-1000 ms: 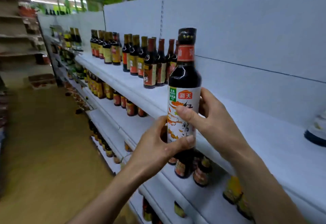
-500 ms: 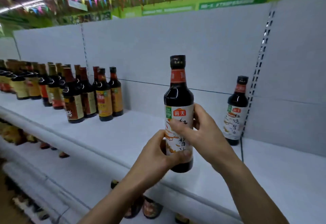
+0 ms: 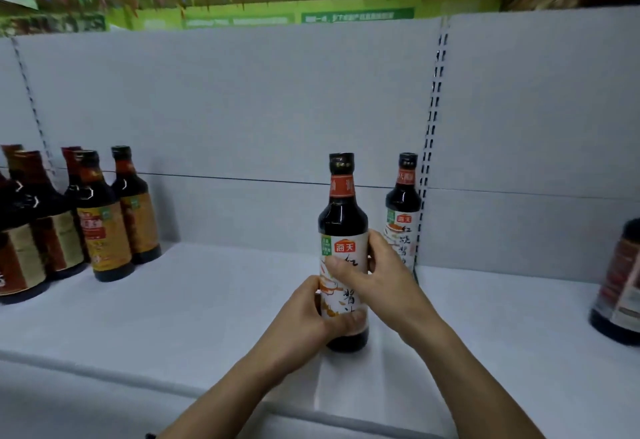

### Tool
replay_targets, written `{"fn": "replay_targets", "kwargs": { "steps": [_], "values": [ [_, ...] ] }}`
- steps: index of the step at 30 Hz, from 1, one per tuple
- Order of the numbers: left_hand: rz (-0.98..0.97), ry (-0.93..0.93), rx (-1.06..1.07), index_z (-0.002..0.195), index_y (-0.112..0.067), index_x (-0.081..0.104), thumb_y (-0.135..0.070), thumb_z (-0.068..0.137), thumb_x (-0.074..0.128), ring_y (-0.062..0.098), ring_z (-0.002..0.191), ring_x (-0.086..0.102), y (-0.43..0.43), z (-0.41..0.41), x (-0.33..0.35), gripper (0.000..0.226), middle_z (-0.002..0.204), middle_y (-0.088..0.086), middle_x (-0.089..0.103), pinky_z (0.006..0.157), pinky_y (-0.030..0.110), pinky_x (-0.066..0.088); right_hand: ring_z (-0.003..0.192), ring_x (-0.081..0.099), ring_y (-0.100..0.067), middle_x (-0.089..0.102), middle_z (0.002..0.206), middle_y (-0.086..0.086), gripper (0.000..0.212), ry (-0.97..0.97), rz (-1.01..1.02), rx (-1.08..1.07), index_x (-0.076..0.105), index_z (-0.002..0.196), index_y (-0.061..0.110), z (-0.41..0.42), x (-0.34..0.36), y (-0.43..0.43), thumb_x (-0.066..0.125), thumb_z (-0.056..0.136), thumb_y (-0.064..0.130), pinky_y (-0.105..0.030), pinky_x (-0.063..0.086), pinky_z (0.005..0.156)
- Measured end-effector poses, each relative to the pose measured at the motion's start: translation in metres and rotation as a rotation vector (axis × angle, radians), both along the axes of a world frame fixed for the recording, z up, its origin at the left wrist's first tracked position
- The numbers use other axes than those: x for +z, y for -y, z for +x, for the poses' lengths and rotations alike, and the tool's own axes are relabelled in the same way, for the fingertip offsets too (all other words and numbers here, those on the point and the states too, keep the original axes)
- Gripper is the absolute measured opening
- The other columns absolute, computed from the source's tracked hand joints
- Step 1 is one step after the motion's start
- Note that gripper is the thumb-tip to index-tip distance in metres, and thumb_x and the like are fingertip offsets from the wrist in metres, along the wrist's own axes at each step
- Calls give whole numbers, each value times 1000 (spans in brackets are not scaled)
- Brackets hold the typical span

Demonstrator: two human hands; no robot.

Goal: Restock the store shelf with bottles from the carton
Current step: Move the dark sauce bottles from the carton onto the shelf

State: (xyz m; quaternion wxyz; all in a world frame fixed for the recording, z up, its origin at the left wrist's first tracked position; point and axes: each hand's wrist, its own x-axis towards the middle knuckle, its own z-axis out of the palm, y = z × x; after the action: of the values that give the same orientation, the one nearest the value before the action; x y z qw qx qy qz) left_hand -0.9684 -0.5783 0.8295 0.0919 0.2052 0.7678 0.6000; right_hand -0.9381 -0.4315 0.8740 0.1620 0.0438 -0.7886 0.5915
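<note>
Where the hands work: white shelf [image 3: 207,317], under both hands.
Bottle group [image 3: 104,231]: dark, orange-labelled, well left of the hands.
Held bottle [image 3: 343,217]: upright, white label, base at the shelf board.
Left hand [image 3: 304,317]: wraps its lower label.
Right hand [image 3: 381,276]: wraps its label higher up.
Matching bottle [image 3: 403,203]: just behind the right hand.

A bottle [image 3: 343,231] is upright over the middle of the shelf [image 3: 207,300]. The left hand [image 3: 304,314] holds it at 8 o'clock and the right hand [image 3: 384,276] at 3 o'clock. A second bottle [image 3: 403,210] stands behind it at 1 o'clock. A bunch of bottles [image 3: 104,217] stands at 9 o'clock, and a far bottle [image 3: 620,283] at 3 o'clock.
</note>
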Motion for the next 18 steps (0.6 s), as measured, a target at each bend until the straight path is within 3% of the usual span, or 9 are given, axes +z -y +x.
{"fn": "replay_targets", "kwargs": {
  "steps": [6,11,18],
  "values": [
    [3,27,-79,122,-25,59,-25,81,85,9,103,74,4,-38,-9,48,112,-9,77,101,39,57,93,70,7,72,110,10,42,6,-2,-91,56,124,24,-26,-10,7,77,89,29,-16,58,74],
    [13,26,-146,121,-25,57,-20,83,84,8,102,74,4,-63,-14,46,112,-8,76,100,38,57,96,69,7,71,112,12,49,19,13,-158,54,128,26,-44,-17,13,79,87,32,-23,60,82],
    [5,-7,-247,128,-27,49,-26,83,83,7,109,71,-2,-96,-25,57,118,-9,73,103,40,56,94,69,8,71,113,11,51,25,35,-243,52,131,25,-56,-18,17,79,88,25,-12,56,69]
  ]
}}
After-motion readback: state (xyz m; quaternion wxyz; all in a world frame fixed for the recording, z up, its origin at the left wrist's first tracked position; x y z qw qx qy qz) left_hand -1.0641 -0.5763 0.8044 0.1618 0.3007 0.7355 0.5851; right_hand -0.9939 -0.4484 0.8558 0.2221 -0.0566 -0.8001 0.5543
